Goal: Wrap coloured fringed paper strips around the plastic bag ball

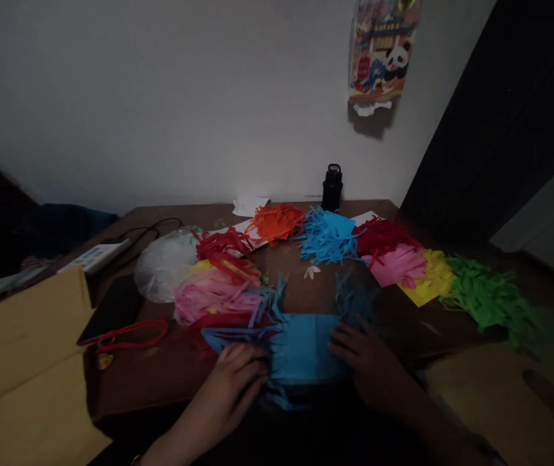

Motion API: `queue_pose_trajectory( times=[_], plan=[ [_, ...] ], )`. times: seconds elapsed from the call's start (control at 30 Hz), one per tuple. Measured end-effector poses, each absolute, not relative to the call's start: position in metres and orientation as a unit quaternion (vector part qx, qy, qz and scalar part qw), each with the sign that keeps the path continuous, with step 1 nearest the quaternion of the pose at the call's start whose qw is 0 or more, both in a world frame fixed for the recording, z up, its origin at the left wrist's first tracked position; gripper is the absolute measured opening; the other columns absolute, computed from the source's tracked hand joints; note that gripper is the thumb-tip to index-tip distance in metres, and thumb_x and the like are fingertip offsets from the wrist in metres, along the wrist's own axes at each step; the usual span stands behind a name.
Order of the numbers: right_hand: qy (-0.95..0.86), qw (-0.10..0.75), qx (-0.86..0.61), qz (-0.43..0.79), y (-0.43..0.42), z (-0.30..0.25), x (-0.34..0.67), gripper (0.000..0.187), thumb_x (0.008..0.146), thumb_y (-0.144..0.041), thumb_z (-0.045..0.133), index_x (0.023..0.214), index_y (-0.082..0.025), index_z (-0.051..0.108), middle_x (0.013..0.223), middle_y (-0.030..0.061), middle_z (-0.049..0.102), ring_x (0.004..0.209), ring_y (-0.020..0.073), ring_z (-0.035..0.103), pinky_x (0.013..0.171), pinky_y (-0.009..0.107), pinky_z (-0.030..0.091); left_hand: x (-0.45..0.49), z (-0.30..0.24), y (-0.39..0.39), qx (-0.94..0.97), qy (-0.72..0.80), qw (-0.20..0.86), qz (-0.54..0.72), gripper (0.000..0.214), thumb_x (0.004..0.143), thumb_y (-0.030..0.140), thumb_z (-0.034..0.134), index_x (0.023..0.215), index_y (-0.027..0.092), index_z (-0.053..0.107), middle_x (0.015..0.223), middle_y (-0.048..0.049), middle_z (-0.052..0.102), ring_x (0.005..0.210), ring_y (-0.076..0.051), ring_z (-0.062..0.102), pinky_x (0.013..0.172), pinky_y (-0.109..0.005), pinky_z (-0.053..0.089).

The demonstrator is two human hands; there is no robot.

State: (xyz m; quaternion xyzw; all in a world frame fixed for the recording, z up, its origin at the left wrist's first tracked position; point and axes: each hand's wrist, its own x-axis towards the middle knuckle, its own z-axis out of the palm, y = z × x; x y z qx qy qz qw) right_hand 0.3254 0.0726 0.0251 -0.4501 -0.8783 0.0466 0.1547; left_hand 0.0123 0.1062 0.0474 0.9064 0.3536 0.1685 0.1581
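Note:
A sheet of blue paper [301,346] cut into fringes along its edges lies at the near edge of the brown table [170,375]. My left hand [235,375] rests on its left side with fingers curled onto the paper. My right hand [362,353] presses its right side with fingers stretched flat. Piles of fringed paper ring the work spot: pink and yellow [213,291], red [221,246], orange [274,222], blue [325,236], dark red [381,234], pink [396,264], yellow [432,277] and green [490,301].
A black bottle [332,188] stands at the table's back by the white wall. A clear plastic bag [165,262], a dark phone [112,309] with a red strap [129,335] and a cabled white device [95,255] lie left. Tan cardboard [19,362] covers the left corner.

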Motion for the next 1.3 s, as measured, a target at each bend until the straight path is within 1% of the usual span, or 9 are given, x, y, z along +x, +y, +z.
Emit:
queue_pose_trajectory(
  times=[0.1, 0.2, 0.33, 0.43, 0.57, 0.77, 1.0, 1.1, 1.3],
  plan=[
    [-0.863, 0.156, -0.473, 0.087, 0.066, 0.032, 0.325, 0.053, 0.079, -0.026, 0.063, 0.132, -0.022, 0.054, 0.138, 0.0090, 0.054, 0.134, 0.0292, 0.040, 0.113, 0.065, 0.014, -0.011, 0.039, 0.109, 0.877, 0.402, 0.164, 0.207, 0.017, 0.088, 0.019, 0.049, 0.094, 0.024, 0.064, 0.109, -0.0063, 0.066, 0.101, -0.024, 0.061, 0.088, -0.038, 0.049],
    [-0.859, 0.164, -0.478, 0.080, 0.063, 0.027, 0.324, 0.054, 0.081, -0.039, 0.067, 0.131, -0.021, 0.054, 0.137, 0.0118, 0.055, 0.134, 0.0320, 0.041, 0.111, 0.068, 0.016, -0.026, 0.033, 0.107, 0.807, 0.498, 0.112, 0.296, 0.018, 0.086, 0.026, 0.051, 0.100, 0.026, 0.062, 0.112, -0.0068, 0.064, 0.103, -0.028, 0.061, 0.089, -0.044, 0.050],
    [-0.851, 0.196, -0.486, 0.036, 0.059, 0.016, 0.319, 0.042, 0.086, -0.022, 0.059, 0.127, -0.019, 0.056, 0.134, 0.0119, 0.057, 0.133, 0.0299, 0.043, 0.111, 0.067, 0.017, -0.005, 0.039, 0.088, 0.760, 0.529, 0.024, 0.378, 0.029, 0.087, 0.027, 0.051, 0.116, 0.027, 0.054, 0.122, -0.0101, 0.055, 0.113, -0.032, 0.054, 0.095, -0.051, 0.046],
    [-0.850, 0.207, -0.485, 0.001, 0.056, 0.013, 0.315, 0.044, 0.084, -0.010, 0.052, 0.127, -0.018, 0.056, 0.137, 0.0117, 0.055, 0.134, 0.0288, 0.041, 0.111, 0.067, 0.018, 0.039, 0.046, 0.075, 0.881, 0.361, 0.069, 0.297, 0.039, 0.086, 0.017, 0.052, 0.124, 0.027, 0.051, 0.121, -0.0091, 0.059, 0.115, -0.026, 0.055, 0.094, -0.040, 0.050],
    [-0.860, 0.221, -0.457, -0.043, 0.053, 0.008, 0.310, 0.041, 0.088, -0.004, 0.041, 0.123, -0.018, 0.058, 0.137, 0.0096, 0.055, 0.134, 0.0250, 0.042, 0.111, 0.062, 0.024, 0.087, 0.043, 0.082, 0.932, 0.284, 0.128, 0.184, 0.045, 0.087, 0.010, 0.051, 0.131, 0.022, 0.050, 0.128, -0.0099, 0.059, 0.120, -0.026, 0.053, 0.101, -0.042, 0.048],
    [-0.851, 0.288, -0.434, -0.059, 0.050, -0.001, 0.312, 0.037, 0.093, -0.003, 0.036, 0.116, -0.015, 0.061, 0.117, 0.0061, 0.069, 0.120, 0.0181, 0.056, 0.116, 0.048, 0.026, 0.084, 0.032, 0.099, 0.924, 0.328, 0.122, 0.153, 0.036, 0.086, 0.011, 0.053, 0.120, 0.020, 0.058, 0.123, -0.0093, 0.063, 0.112, -0.028, 0.057, 0.094, -0.047, 0.050],
    [-0.841, 0.302, -0.447, -0.049, 0.052, -0.003, 0.309, 0.024, 0.092, -0.009, 0.048, 0.110, -0.016, 0.062, 0.109, 0.0068, 0.072, 0.113, 0.0202, 0.061, 0.113, 0.052, 0.028, 0.036, 0.033, 0.117, 0.908, 0.389, 0.032, 0.153, 0.026, 0.087, 0.017, 0.051, 0.108, 0.020, 0.066, 0.110, -0.0101, 0.069, 0.099, -0.029, 0.062, 0.083, -0.047, 0.049],
    [-0.841, 0.307, -0.442, -0.061, 0.053, -0.004, 0.307, 0.025, 0.091, -0.006, 0.046, 0.109, -0.015, 0.061, 0.108, 0.0071, 0.072, 0.111, 0.0196, 0.061, 0.114, 0.052, 0.026, 0.026, 0.035, 0.120, 0.894, 0.423, -0.016, 0.148, 0.036, 0.083, 0.009, 0.048, 0.114, 0.020, 0.064, 0.116, -0.0117, 0.066, 0.097, -0.030, 0.062, 0.079, -0.046, 0.049],
    [-0.838, 0.299, -0.454, -0.060, 0.052, -0.003, 0.307, 0.026, 0.091, -0.007, 0.047, 0.111, -0.016, 0.061, 0.109, 0.0077, 0.071, 0.112, 0.0192, 0.061, 0.112, 0.052, 0.029, 0.062, 0.044, 0.104, 0.945, 0.289, 0.015, 0.155, 0.058, 0.079, 0.001, 0.045, 0.134, 0.017, 0.048, 0.139, -0.0106, 0.053, 0.126, -0.029, 0.047, 0.104, -0.049, 0.040]
  ],
)
